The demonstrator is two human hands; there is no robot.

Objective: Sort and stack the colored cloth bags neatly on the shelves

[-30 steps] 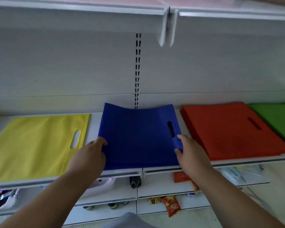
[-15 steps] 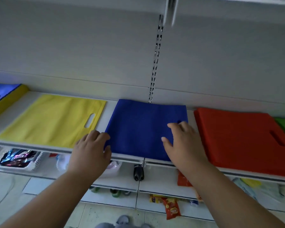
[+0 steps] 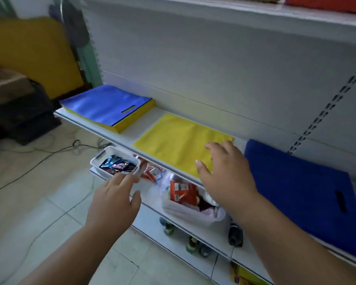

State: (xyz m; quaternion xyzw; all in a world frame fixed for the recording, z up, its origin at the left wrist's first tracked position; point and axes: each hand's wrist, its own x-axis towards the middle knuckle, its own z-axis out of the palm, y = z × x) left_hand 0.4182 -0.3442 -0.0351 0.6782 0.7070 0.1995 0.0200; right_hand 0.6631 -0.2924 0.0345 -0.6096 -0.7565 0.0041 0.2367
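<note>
On the white shelf (image 3: 132, 122) a flat yellow cloth bag (image 3: 177, 140) lies in the middle. To its right sits a stack of dark blue bags (image 3: 296, 182) with a handle slot. At the shelf's left end a blue bag (image 3: 105, 103) tops a thick yellow stack (image 3: 136, 118). My right hand (image 3: 224, 173) hovers open over the yellow bag's right end, fingers spread. In front of the shelf edge and lower down, my left hand (image 3: 115, 200) is open in the air, holding nothing.
A lower shelf holds a white basket (image 3: 115, 163) of shiny packets and a plastic bag of snack packs (image 3: 185, 198). Bottles stand on the shelf beneath. Cables run across the tiled floor (image 3: 49, 202). Orange bags (image 3: 327, 5) lie on the top shelf.
Both hands have left the dark blue stack and moved left. The view has swung left and down, bringing the left-end stack and floor into sight.
</note>
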